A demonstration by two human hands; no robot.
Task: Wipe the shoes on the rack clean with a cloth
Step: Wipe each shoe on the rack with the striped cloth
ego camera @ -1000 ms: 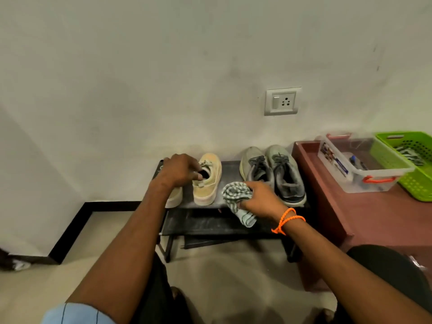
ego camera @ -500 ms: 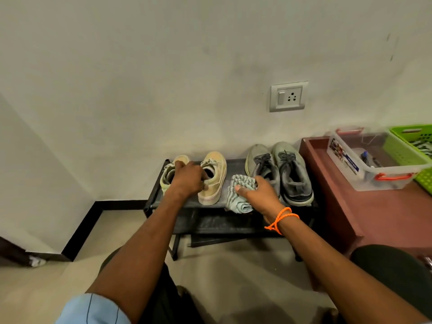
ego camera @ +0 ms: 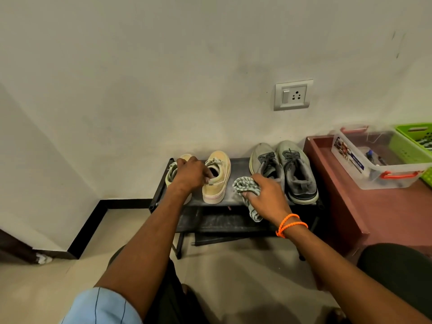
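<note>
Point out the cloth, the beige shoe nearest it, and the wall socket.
striped cloth (ego camera: 246,184), head view, bunched upper fold.
beige shoe (ego camera: 218,169), head view, right side.
wall socket (ego camera: 293,95), head view, faceplate centre.

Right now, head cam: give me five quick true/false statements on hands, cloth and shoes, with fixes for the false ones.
1. The right hand holds the striped cloth. True.
2. The cloth is being rubbed over the grey shoes. False: it sits on the rack shelf between the two pairs, beside the grey pair.
3. The left hand is at the beige shoes, fingers at one shoe's opening. True.
4. Both pairs stand on the rack's lower shelf. False: they stand on the top shelf.
5. The clear plastic box sits on the shoe rack. False: it rests on the reddish-brown table to the right.
</note>
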